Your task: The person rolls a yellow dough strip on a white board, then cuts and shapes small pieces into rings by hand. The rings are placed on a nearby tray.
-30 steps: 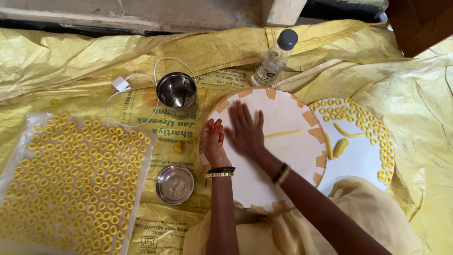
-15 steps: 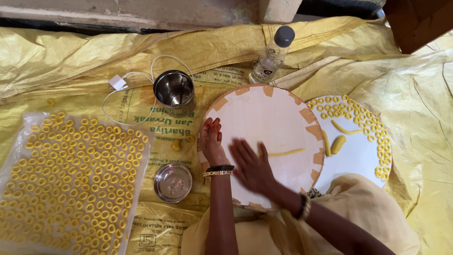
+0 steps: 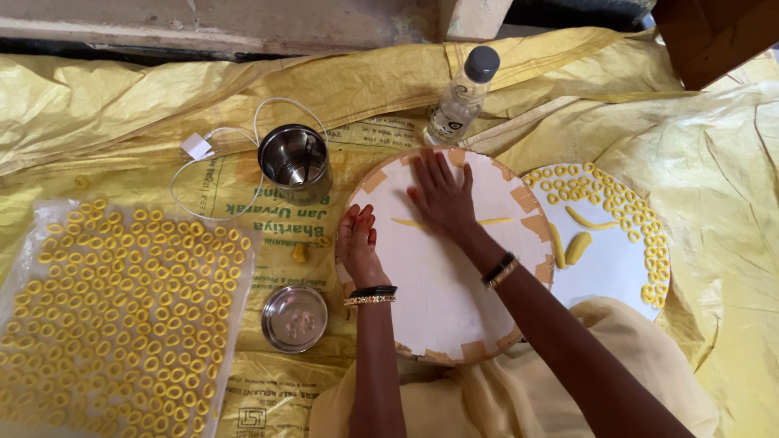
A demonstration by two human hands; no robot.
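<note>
Closest in, the pale yellow cloth (image 3: 487, 397) over the lap, and both forearms reach out across it onto the round white board (image 3: 442, 300). The left hand (image 3: 357, 243) rests on the board's left edge, fingers together and gripping nothing. The right hand (image 3: 442, 199) lies flat on the board's upper middle, fingers slightly spread, palm pressing on a thin yellow dough strand (image 3: 495, 221). The strand is long and slender and pokes out on both sides of the palm, lying across the board.

Left of the board, a small shallow steel bowl (image 3: 294, 318) sits near the left wrist; what is in it is too faint to tell. A little yellow dough bit (image 3: 300, 253) lies on the sheeting between the bowl and the steel cup (image 3: 294, 161) further up, which has a utensil standing inside. A clear plastic sheet (image 3: 20, 243) at far left is covered in rows of yellow rings (image 3: 122, 316). Right of the board, a white plate (image 3: 613, 264) carries rings around its rim and dough pieces (image 3: 578, 247) in its middle.

Further out, a clear bottle (image 3: 461, 97) with a grey cap stands just beyond the board's top edge, and a white cable (image 3: 215, 154) loops beside the cup. The board's lower half lies bare.
</note>
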